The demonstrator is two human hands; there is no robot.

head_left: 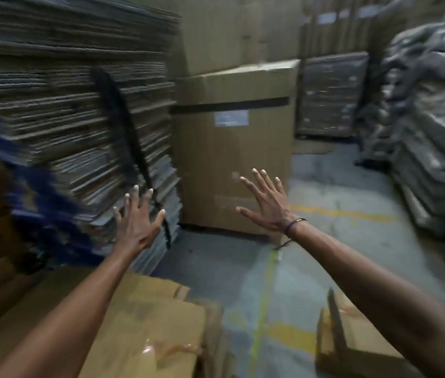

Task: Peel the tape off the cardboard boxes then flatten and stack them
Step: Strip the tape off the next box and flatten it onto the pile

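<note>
Both my arms reach forward with fingers spread and nothing held. My left hand hovers in front of a tall stack of flattened cardboard bound by a black strap. My right hand is in front of a large upright cardboard box with a dark tape band and a white label. Flattened cardboard pieces with shiny clear tape on them lie low at the left under my left arm. Another cardboard piece with a dark strip lies under my right arm. The view is motion-blurred.
Dark plastic-wrapped piles line the right side. More boxes stand behind the big one. A blue blurred sheet hangs on the stack's left. Grey concrete floor with yellow lines runs between them.
</note>
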